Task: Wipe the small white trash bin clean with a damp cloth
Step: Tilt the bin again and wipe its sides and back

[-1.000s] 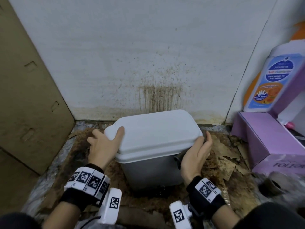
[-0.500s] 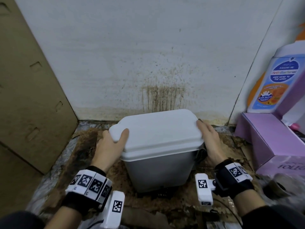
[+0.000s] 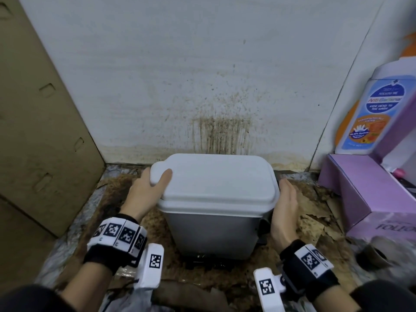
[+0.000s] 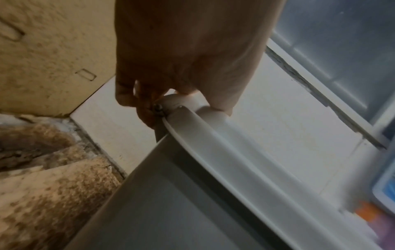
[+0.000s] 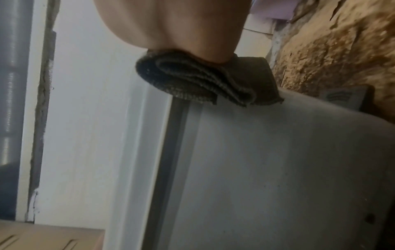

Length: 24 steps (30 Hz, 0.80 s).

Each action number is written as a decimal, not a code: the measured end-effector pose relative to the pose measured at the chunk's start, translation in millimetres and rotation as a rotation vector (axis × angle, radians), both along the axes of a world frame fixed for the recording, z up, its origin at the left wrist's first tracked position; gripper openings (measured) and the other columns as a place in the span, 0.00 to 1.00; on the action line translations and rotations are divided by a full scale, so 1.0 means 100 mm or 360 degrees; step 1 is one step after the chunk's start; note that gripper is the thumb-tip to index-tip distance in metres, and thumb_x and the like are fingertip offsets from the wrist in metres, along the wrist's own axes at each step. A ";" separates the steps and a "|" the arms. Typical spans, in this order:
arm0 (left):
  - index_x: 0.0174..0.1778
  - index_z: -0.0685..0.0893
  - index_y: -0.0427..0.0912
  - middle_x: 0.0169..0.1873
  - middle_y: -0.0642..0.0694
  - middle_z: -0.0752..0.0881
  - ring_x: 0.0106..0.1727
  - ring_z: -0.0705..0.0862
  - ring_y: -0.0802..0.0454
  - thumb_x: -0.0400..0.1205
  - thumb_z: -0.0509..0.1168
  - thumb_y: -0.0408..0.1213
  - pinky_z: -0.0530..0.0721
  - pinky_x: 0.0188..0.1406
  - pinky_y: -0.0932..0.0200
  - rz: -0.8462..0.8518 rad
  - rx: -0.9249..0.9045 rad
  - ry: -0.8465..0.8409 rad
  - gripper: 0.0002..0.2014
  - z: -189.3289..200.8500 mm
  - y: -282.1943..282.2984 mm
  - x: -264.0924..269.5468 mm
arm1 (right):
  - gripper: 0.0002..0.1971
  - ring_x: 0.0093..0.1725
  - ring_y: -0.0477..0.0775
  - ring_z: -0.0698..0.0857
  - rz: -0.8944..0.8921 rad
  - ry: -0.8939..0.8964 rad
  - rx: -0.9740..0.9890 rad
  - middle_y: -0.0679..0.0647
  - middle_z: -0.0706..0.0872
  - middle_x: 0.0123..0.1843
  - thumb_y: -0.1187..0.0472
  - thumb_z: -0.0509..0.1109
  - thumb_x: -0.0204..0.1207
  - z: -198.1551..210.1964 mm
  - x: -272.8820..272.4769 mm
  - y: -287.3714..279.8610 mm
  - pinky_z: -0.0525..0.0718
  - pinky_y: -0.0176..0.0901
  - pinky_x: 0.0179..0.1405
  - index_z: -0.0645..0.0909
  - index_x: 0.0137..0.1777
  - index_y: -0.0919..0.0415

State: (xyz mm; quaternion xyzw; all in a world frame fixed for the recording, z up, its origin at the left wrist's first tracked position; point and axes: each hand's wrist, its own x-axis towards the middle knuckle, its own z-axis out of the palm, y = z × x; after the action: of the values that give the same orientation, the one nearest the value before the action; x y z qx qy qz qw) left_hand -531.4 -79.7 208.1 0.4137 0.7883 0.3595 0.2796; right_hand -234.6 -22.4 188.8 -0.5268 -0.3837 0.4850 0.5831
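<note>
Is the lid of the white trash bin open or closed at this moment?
Closed. The lid lies flat on the trash bin with no gap visible along its rim; the left hand grips its corner.

Right hand (image 5: 177,25) pressing folded dark cloth (image 5: 205,81) against grey bin side (image 5: 278,169).

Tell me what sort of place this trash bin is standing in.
Probably a neglected storage corner on the floor of a home. The bin stands on stained, crumbling cardboard against a wall with brown splatter, beside a body wash bottle on a purple box.
</note>
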 end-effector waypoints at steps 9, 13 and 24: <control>0.78 0.76 0.46 0.77 0.44 0.75 0.78 0.69 0.43 0.88 0.60 0.52 0.63 0.78 0.42 -0.0074 0.0465 0.1035 0.23 0.17 0.02 0.55 | 0.20 0.64 0.47 0.82 -0.0001 0.0072 -0.0013 0.35 0.82 0.59 0.57 0.58 0.91 0.03 -0.13 -0.05 0.77 0.36 0.49 0.76 0.80 0.47; 0.78 0.77 0.49 0.79 0.52 0.75 0.80 0.69 0.52 0.89 0.58 0.54 0.66 0.81 0.48 -0.0550 0.0619 0.0839 0.23 0.29 0.12 0.95 | 0.19 0.70 0.49 0.83 0.0048 0.0102 0.0032 0.45 0.84 0.71 0.53 0.57 0.91 0.10 -0.31 -0.16 0.84 0.51 0.65 0.76 0.79 0.43; 0.80 0.70 0.48 0.78 0.52 0.73 0.78 0.70 0.52 0.86 0.55 0.62 0.67 0.75 0.53 -0.0576 0.0548 0.1046 0.30 0.45 0.20 0.85 | 0.19 0.72 0.41 0.85 0.0449 0.0370 0.0108 0.38 0.86 0.72 0.55 0.54 0.95 0.24 -0.77 -0.23 0.82 0.51 0.76 0.78 0.80 0.45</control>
State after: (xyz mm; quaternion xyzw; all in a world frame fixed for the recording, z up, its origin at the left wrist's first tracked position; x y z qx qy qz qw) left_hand -446.6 -60.0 253.2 0.6791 0.6785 0.2801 -0.0016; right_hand -311.1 -45.0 213.1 -0.3882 -0.4000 0.6063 0.5672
